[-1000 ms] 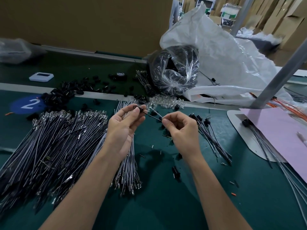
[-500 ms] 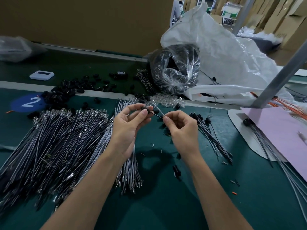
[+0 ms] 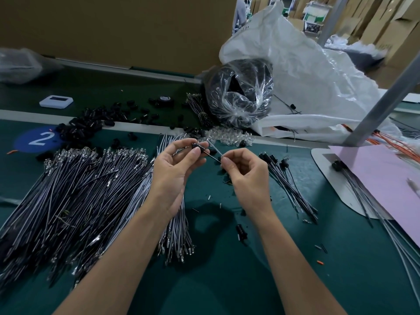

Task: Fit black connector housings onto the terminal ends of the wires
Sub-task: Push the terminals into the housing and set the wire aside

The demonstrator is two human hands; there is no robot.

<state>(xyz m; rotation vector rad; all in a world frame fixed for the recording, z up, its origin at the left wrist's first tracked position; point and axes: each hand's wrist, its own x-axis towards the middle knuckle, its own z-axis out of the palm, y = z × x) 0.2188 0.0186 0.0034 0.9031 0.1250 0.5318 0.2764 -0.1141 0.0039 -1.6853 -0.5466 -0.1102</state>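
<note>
Fingers of the left hand pinch a black connector housing; the right hand pinches its wire.

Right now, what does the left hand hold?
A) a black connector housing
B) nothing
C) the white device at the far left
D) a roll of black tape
A: the left hand pinches a black connector housing between thumb and fingertips, while the right hand pinches the wire that runs up to it.
</note>
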